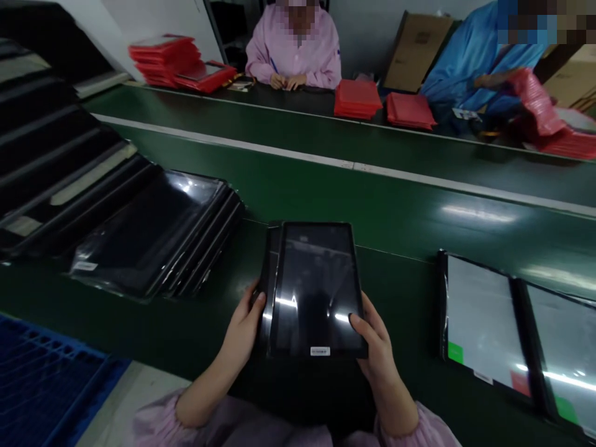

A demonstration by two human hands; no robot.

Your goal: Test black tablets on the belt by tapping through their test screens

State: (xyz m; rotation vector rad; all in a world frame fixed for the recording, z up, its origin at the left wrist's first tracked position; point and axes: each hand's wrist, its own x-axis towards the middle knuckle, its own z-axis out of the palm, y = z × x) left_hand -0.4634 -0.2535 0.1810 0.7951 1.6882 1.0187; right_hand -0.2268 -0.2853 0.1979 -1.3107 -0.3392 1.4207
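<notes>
A black tablet-sized screen panel (316, 279) with a small white label at its lower edge is held tilted in front of me. My right hand (379, 338) grips its right edge, thumb on the glass. Partly behind it, a second dark panel (270, 285) sticks out on the left. My left hand (244, 323) is closed on that panel's left edge, thumb on top and fingers mostly hidden. Left of my hands lies a stack of glossy black panels (153, 223) in clear film.
More stacked dark panels (56, 149) rise at far left. Film-wrapped panels (484, 316) with green and red stickers lie at right. Across the green bench (298, 167) sit two people, with red packets (356, 98) near them. A blue crate (41, 379) stands lower left.
</notes>
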